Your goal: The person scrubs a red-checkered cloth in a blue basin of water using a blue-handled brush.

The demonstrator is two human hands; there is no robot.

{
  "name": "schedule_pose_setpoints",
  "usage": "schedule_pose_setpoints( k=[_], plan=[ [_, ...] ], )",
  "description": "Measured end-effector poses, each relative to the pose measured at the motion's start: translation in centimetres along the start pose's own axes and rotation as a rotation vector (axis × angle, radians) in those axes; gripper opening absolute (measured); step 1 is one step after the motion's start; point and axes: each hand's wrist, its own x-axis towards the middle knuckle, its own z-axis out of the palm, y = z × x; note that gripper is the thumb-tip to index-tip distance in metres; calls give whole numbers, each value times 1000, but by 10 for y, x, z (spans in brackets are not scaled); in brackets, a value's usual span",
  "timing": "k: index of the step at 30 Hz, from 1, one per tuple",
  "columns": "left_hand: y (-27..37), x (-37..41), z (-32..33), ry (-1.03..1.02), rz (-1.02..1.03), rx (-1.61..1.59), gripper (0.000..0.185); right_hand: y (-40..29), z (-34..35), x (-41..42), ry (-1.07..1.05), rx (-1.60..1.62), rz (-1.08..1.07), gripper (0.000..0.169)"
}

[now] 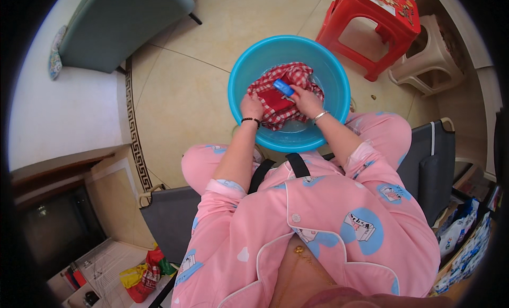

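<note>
A round blue plastic basin (289,143) stands on the floor before my knees, with a little water in its bottom. In it lies a crumpled red-and-white checked cloth (274,116) with a plain red patch in its middle. My left hand (251,106) grips the cloth's left edge, its fingertips partly hidden. My right hand (308,101) is closed around one end of a small blue block (283,87), held over the cloth. Whether the block is a scrubbing brush or a bar of soap, I cannot tell; its underside is hidden.
A red plastic stool (358,13) with food scraps on top stands at the upper right, beside a beige plastic stool (431,57). A grey-green sofa (127,25) is at the upper left. Under me is a dark fabric folding seat (171,216). Bags (145,272) lie lower left.
</note>
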Motion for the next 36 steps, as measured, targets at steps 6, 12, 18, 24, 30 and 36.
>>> schedule_pose_setpoints(
  k=[6,12,18,24,30,36],
  plan=[
    [-12,6,2,-29,-20,-90,35,-13,-41,2,194,-107,216,37],
    [-30,18,21,-58,-225,-447,35,-29,-6,-25,-173,667,-49,41],
    [-28,15,22,10,-113,-376,32,-5,0,-7,-33,159,-100,37],
    [-7,3,2,1,-83,-233,31,-3,-37,-1,198,-53,175,33],
    [-9,3,5,12,-75,-229,28,-27,-11,-20,-166,538,-147,35],
    [-4,0,5,45,48,-96,26,12,14,1,32,128,-82,32]
  ],
)
